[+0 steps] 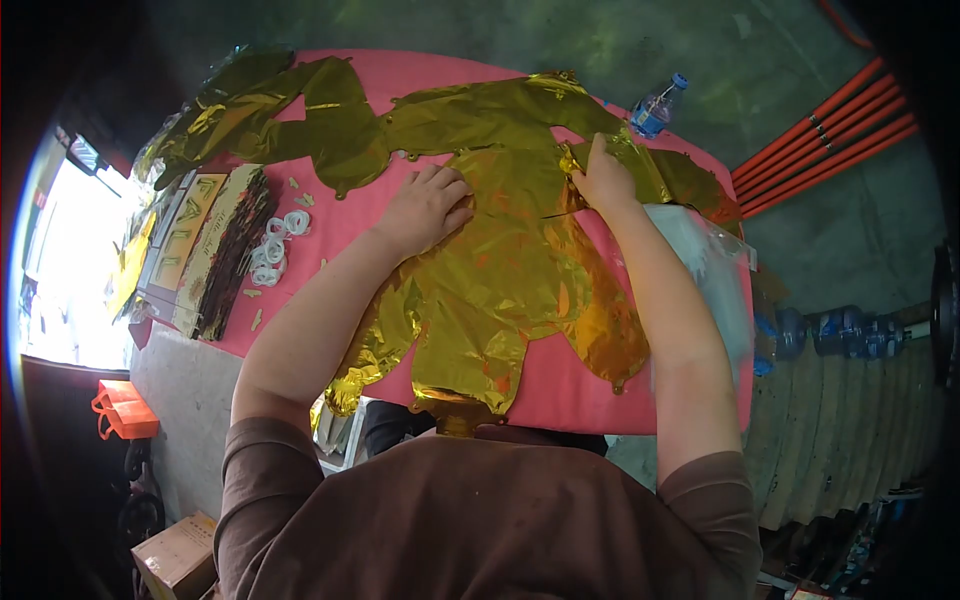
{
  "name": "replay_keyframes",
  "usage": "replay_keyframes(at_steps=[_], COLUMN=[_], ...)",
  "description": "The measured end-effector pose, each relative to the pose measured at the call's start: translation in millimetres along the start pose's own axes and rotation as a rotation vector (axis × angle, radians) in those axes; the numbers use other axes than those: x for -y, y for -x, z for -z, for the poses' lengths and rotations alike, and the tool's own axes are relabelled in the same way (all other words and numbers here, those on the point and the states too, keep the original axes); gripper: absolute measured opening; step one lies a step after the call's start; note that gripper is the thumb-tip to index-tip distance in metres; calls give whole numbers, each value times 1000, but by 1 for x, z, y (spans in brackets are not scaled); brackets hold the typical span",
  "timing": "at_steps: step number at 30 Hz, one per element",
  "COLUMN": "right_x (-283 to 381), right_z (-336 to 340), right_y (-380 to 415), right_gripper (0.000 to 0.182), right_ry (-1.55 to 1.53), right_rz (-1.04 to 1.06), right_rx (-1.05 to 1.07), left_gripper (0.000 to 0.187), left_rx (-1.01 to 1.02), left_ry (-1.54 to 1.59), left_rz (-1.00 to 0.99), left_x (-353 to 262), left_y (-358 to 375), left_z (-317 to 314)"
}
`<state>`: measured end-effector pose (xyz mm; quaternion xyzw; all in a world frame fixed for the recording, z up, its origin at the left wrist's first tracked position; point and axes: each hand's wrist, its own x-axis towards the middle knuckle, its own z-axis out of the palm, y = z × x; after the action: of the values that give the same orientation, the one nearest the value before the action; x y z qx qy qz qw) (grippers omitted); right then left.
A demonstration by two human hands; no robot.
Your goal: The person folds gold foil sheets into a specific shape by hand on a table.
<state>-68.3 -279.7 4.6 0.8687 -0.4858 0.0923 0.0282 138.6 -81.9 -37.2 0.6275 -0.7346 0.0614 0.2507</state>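
A large gold foil piece (475, 240) with several lobes lies flat on the pink tabletop (560, 375), its lower end hanging over the near edge. On its left part rests my left hand (432, 208), fingers spread and lying on the foil. My right hand (604, 180) is at the foil's upper right, forefinger pointing away and the other fingers closed on a crumpled gold foil edge. More flat gold foil (345, 125) stretches along the far side of the table and out to the right, beyond both hands.
Left on the table are printed packs (205, 250), white ribbon rolls (268, 262) and small pale clips (257, 320). A water bottle (655, 108) stands at the far right edge, with clear plastic bags (700, 265) nearer. Red poles (825, 140) and a cardboard box (175, 555) are beyond the table.
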Motion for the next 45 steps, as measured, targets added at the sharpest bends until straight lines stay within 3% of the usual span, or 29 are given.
replay_keyframes(at_steps=[3, 10, 12, 18, 27, 34, 36, 40, 42, 43, 45], right_x=[9, 5, 1, -1, -19, -44, -67, -99, -87, -129, -155], right_z=[12, -15, -22, -22, -29, -37, -41, -11, 57, 50, 92], right_y=[-8, -28, -32, -31, -38, -53, -65, -71, -54, -73, -72], right_gripper=[27, 21, 24, 31, 52, 49, 36, 23, 19, 18, 20], right_ry=[111, 65, -112, -190, -261, -403, -637, -597, -486, -315, -251], right_rz=[118, 39, -77, -150, -37, -60, -83, 4, -223, 89, -47], right_rx=[140, 137, 99, 101, 5, -64, 108, 92, 188, -12, -134], left_gripper=[28, 27, 28, 28, 28, 26, 25, 24, 25, 25, 28], left_rx=[17, 8, 3, 12, 7, -11, -34, -44, -22, -22, 20], left_ry=[-3, 0, 15, 3, 7, 14, 18, 30, 17, 21, 22], left_rz=[13, 15, 10, 9, 14, 11, 1, -15, 7, -1, 26], left_x=[0, 1, 2, 1, 1, -1, -1, -1, -2, -2, -3], left_y=[0, 1, 0, 0, 0, 0, 0, 0, -1, -1, 0], left_z=[-1, -2, -2, 0, -1, 0, 1, 1, 2, 3, 4])
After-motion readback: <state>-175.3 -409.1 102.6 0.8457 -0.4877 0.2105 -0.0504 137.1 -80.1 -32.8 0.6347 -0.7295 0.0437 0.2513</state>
